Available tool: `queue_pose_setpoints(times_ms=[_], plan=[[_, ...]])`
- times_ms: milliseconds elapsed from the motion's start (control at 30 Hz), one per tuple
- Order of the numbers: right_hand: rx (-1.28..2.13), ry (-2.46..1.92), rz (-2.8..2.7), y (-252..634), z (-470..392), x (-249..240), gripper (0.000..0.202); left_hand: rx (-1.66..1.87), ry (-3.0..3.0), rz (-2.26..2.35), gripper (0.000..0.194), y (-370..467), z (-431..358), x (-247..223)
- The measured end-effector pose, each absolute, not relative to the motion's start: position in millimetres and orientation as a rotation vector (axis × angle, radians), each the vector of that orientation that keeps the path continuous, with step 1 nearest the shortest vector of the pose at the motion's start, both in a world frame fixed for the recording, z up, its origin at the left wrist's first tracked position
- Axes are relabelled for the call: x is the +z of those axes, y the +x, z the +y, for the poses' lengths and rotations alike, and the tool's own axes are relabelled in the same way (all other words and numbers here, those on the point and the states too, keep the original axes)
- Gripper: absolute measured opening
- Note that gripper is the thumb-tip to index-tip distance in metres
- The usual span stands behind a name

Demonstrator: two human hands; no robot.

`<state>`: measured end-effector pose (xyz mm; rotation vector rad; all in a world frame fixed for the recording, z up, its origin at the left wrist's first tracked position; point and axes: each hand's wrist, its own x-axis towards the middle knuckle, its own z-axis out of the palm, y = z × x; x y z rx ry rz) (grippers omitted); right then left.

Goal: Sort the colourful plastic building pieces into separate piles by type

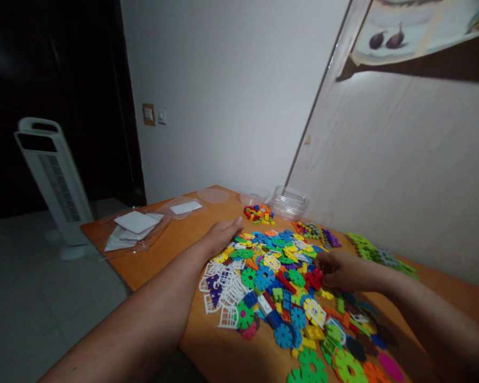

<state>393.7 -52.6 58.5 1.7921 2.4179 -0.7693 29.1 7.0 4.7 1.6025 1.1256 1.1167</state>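
A wide pile of mixed plastic pieces covers the wooden table in front of me: notched discs, bricks and white lattice pieces. My left hand rests at the pile's far left edge, thumb up, its other fingers hidden behind it. On the right, my right hand reaches into the pile with its fingers bent round red pieces. Purple pieces lie among the white ones.
Small bricks sit near clear plastic containers at the back. Plastic bags with white paper lie at the left. Joined green pieces are by the wall. A tower fan stands on the floor.
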Motion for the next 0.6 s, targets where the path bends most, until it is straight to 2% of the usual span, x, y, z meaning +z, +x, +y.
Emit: queue_pose_setpoints(times_ms=[167,467,600], plan=[[-0.716,1.842,2.444,392.3,-55.1,55.3,0.015,1.067,1.6,1.055,0.078,30.2,6.1,5.2],[-1.002,1.909,2.497,398.1,-26.9,78.7,0.039,1.004,1.571,0.95,0.069,32.7,5.8,0.6],[-1.069,1.971,2.571,375.8,5.5,79.4,0.044,1.025,1.596,0.996,0.072,33.2,3.0,3.0]])
